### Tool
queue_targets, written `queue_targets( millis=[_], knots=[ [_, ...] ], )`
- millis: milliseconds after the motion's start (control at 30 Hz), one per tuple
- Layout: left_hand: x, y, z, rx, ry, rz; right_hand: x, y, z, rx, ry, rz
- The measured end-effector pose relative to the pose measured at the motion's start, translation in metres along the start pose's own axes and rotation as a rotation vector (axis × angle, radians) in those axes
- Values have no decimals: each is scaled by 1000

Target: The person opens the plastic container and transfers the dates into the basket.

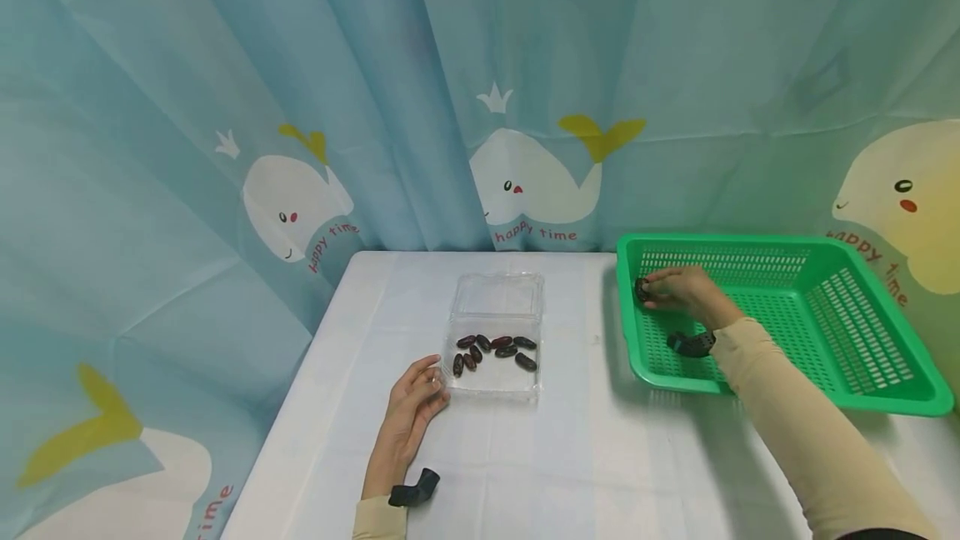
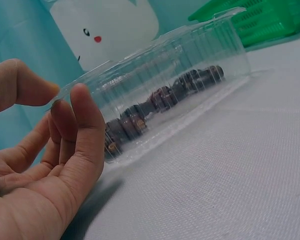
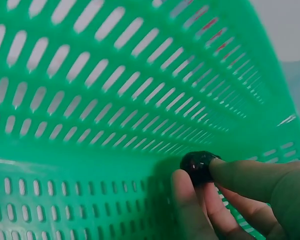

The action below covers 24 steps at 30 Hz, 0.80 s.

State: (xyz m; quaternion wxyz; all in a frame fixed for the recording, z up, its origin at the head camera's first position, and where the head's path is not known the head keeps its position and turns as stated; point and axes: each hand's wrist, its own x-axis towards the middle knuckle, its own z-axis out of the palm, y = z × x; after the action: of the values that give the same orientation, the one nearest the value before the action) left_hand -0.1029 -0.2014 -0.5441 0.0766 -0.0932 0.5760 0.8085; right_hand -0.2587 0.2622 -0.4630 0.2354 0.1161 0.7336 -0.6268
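Observation:
A clear plastic clamshell box [image 1: 495, 382] lies with its lid [image 1: 497, 297] folded back. Several dark, glossy dates [image 1: 501, 342] are spread inside it, mostly toward the lid side. My left hand [image 1: 415, 398] pinches the near-left rim of the box between thumb and fingers, as the left wrist view shows. Inside the green basket [image 1: 873, 394], at its left end, my right hand [image 1: 686, 288] holds one dark date [image 3: 197, 167] between thumb and fingertips, close to the slotted wall.
The slotted basket stands on the right of the white-covered table [image 1: 570, 448], some way from the box. Behind the table hangs a blue-green curtain [image 1: 390, 90] printed with whales. Each wrist wears a black band [image 1: 415, 490].

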Motion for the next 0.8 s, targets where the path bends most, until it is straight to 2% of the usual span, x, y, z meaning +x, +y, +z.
queue_targets(
  millis=[300,567,700,800],
  knots=[
    [-2,0,2,-16,32,-22,-3,10,2,-191,82,-136],
    [-2,1,2,-24,33,-25,-4,13,11,-441,238,-222],
    [-2,1,1,-10,20,-17,-4,13,14,-531,303,-229],
    [-2,1,1,-7,16,-10,-4,13,14,-528,302,-221]
  ],
)
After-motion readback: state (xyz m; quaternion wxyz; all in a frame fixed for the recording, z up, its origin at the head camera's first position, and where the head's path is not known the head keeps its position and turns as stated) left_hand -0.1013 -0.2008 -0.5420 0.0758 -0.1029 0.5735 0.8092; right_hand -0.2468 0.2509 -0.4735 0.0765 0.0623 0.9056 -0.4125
